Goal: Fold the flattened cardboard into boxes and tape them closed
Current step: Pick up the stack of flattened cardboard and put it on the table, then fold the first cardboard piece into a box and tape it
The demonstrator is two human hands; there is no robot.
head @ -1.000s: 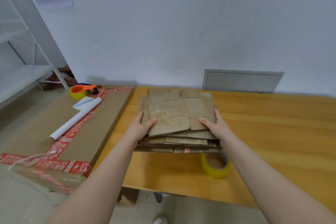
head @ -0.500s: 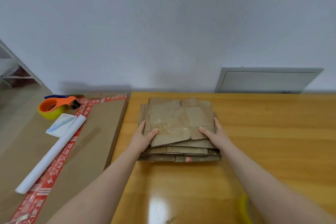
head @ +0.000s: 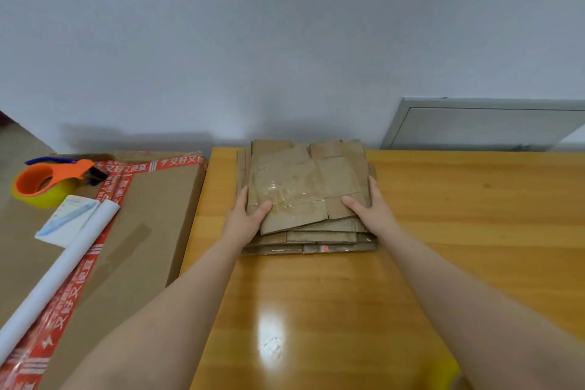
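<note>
**boxnoob:** Trying to pin down the step here. Looks like the very start? Cardboard stack (head: 304, 196) lying flat at the far edge of the bench (head: 459, 231), close to the wall. Nothing folded, nothing taped.

**tape_guy:** Yep, picking-up stage. Left hand (head: 245, 222) on the left edge of the pile, right hand (head: 372, 212) on the right edge. Thumbs (head: 264, 209) laid on the uppermost sheet, fingers (head: 243, 196) pressed together and running along the sides, so holding the pile from both flanks. Can't tell about the fingertips: maybe tucked under the top sheet only, maybe under several, hidden by the pile either way.

**boxnoob:** So next, presumably, lifting one blank off?

**tape_guy:** Probably. Calls for peeling away a single sheet. Skewed, overlapping sheets with shiny old tape on top, so likely to cling or drag a neighbour along. Then bringing it to the near part of the bench and popping it open into a tube before folding any flaps.

**boxnoob:** And the tape?

**tape_guy:** Orange tape dispenser (head: 47, 182) well off to the left, sitting on the big flat carton (head: 152, 231) beside the bench, near a white paper roll (head: 60, 272). Needs a reach over there after folding the flaps down. Also a yellow sliver (head: 451, 369) at the bottom right of the view, too cut off to name.
</note>
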